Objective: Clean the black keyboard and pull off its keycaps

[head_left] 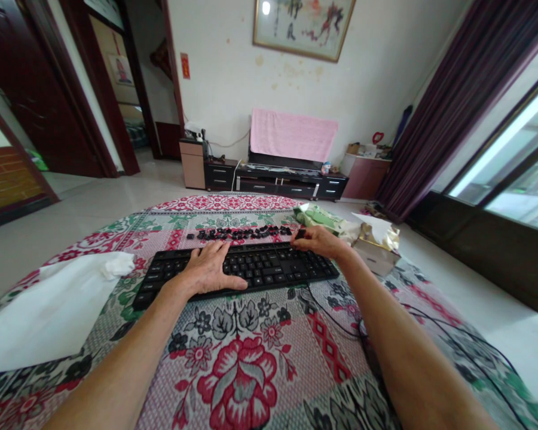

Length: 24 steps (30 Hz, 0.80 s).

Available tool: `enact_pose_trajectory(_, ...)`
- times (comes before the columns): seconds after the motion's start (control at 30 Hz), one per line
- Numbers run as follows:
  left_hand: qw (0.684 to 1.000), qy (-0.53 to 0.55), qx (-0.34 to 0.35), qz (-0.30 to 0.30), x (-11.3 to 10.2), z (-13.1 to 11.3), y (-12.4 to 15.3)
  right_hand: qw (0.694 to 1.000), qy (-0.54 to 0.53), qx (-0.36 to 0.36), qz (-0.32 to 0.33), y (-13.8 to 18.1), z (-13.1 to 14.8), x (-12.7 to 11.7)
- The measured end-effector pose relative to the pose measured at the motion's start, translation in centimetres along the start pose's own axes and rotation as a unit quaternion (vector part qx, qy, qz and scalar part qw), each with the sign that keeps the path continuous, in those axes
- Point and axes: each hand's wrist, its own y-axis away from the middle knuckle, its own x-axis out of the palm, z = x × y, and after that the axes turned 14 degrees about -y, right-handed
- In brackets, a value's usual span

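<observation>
A black keyboard (269, 270) lies on a round table covered by a floral cloth (251, 358). My left hand (208, 269) rests flat on the keyboard's left half, fingers spread. At the keyboard's far right corner my right hand (318, 240) pinches a small black keycap (300, 234). Behind the keyboard runs a row of several loose black keycaps (242, 233).
A white cloth (49, 310) with a crumpled tissue (116, 264) lies at the left. A green packet (323, 218) and a gold tissue box (379, 242) sit at the right. The keyboard's black cable (341, 322) trails over the table's right side.
</observation>
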Motion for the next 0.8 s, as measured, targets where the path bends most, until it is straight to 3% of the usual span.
enact_pose_trajectory(0.4,1.0,-0.006,0.006,-0.006,-0.1,-0.1,0.1,0.978,0.196,-0.063,-0.019,-0.2,1.8,1.5)
enact_pose_trajectory(0.63,1.0,-0.003,0.002,-0.002,-0.2,-0.1,0.2,0.986,0.125,-0.082,-0.073,-0.2,0.7,1.6)
enact_pose_trajectory(0.8,1.0,-0.003,0.002,0.005,-0.2,-0.1,0.2,0.985,0.129,-0.076,-0.083,-0.3,1.2,1.7)
